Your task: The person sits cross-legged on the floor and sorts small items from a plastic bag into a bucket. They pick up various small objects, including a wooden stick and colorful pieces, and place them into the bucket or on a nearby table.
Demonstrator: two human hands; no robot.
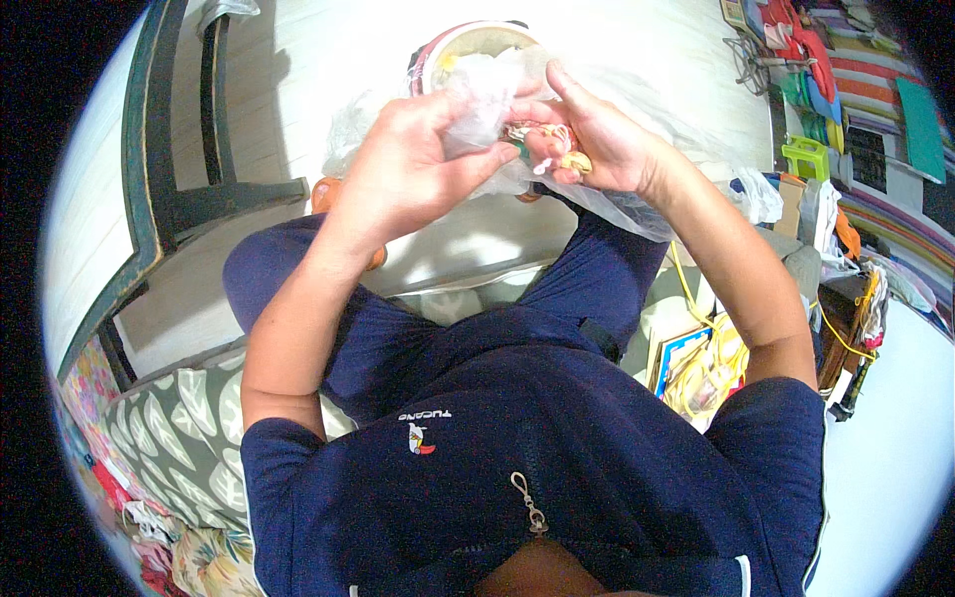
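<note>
Both my hands are raised in front of my knees, close together. My left hand (423, 164) is closed on a crumpled clear plastic bag (485, 104), its thumb stretched toward the other hand. My right hand (607, 139) is turned palm up, thumb pointing away, with its fingers curled round a small bundle of colourful bits (574, 161). Pink, yellow, white and green show in the bundle; its exact kind is too small to make out. Just beyond my hands stands a round tub (430, 62) with a pale rim, partly covered by the plastic.
A dark wooden frame (149, 149) stands on the left. Leaf-patterned fabric (189, 428) covers the seat under me. On the right lie yellow cords (716, 368), a white plastic bag (758, 194) and a green plastic stool (806, 157), with stacked coloured items behind.
</note>
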